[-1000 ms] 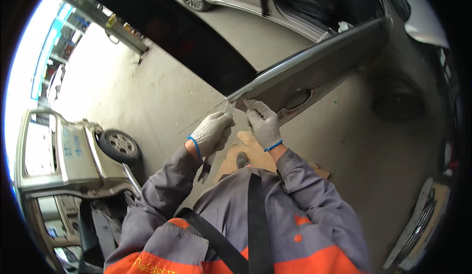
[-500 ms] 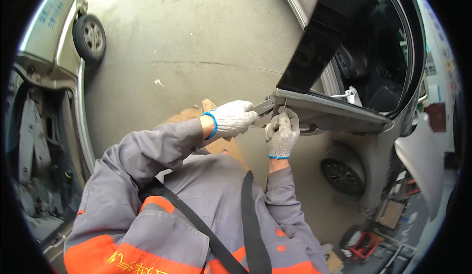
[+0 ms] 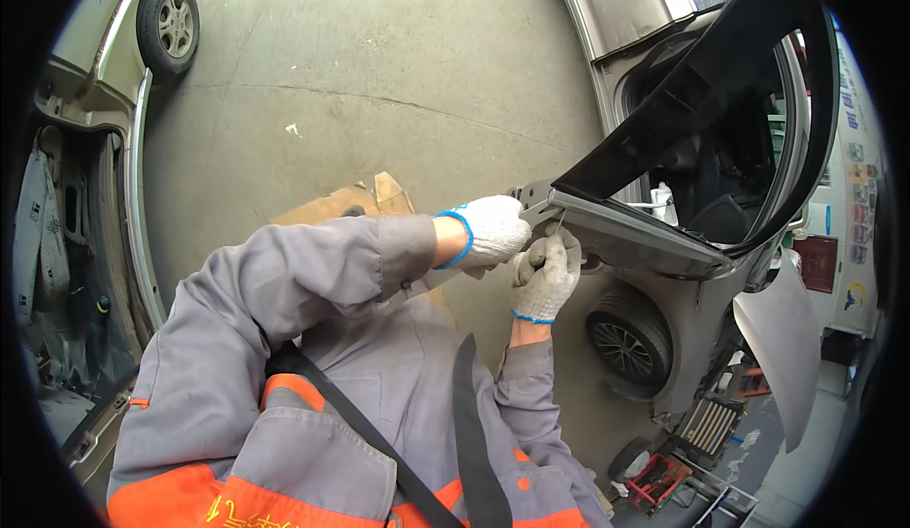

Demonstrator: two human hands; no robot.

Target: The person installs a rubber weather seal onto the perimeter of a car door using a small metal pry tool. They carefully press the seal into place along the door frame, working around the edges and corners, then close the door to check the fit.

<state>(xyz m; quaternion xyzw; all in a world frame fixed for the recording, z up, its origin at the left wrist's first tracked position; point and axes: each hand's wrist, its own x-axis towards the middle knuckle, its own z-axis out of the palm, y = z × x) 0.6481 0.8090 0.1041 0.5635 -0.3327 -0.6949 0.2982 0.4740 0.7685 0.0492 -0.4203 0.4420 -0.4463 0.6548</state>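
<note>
Two hands [image 3: 495,232] curl at the door [image 3: 640,241], left's grip hidden, right [image 3: 547,280] pinching what seems a thin strip [image 3: 560,220].

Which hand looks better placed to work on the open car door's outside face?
Probably the right hand: it is at the car door's outside face, seemingly pinching a thin pale piece near the upper corner. The left hand is at the door's end edge.
</note>
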